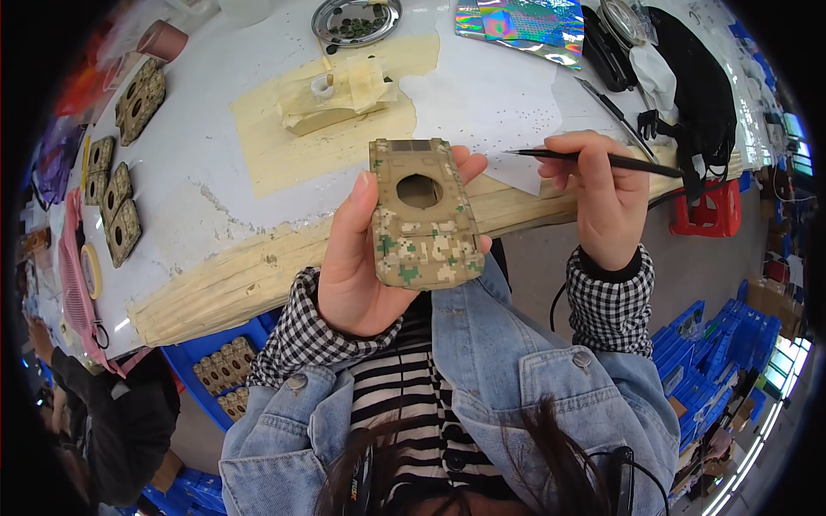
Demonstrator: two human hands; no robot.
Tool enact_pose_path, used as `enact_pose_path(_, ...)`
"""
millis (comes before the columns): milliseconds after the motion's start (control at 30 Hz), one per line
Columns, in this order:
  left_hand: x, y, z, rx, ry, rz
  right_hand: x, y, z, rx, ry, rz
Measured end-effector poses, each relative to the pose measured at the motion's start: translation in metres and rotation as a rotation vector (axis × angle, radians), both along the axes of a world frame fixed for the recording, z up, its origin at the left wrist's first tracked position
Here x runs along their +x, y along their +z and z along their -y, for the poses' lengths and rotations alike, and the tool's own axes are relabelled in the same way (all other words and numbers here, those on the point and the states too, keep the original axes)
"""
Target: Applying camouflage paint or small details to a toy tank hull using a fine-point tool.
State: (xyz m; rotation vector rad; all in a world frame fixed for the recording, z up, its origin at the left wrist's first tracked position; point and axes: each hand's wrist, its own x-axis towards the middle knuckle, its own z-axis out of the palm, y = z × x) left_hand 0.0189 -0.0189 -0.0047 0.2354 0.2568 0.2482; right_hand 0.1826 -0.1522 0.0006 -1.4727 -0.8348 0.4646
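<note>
— So, what lay at the far left of the bench?

— A row of flat tan camouflage plates with round holes [114, 205] sat on the white tabletop [215, 146], well apart from my hands.

— And your left hand?

— My left hand [357, 262] was closed around a rectangular tan plastic shell with green and brown camouflage print and a round hole [422, 212], held upright above the bench edge, over my lap.

— Behind it?

— A lump wrapped in cream masking tape [340, 99], and a round metal dish of dark small parts [355, 21].

— The right?

— My right hand [607, 193] pinched a thin black brush [594, 157], tip pointing toward the shell, not touching it.
</note>
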Motion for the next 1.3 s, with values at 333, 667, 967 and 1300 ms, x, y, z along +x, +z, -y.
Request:
enact_pose_path(333,-0.006,-0.001,-0.008,-0.043,-0.084,0.143,-0.002,0.011,-0.013,-0.095,0.055,-0.427)
enact_pose_path(667,-0.007,-0.003,-0.009,-0.029,-0.100,0.171,-0.003,0.011,-0.015,-0.096,0.048,-0.404)
enact_pose_path(967,-0.008,-0.003,-0.009,-0.007,-0.111,0.189,-0.006,0.012,-0.015,-0.088,0.010,-0.363)
enact_pose_path(1300,-0.007,-0.011,-0.010,0.119,-0.154,0.318,-0.011,0.014,-0.015,-0.049,-0.008,-0.189)
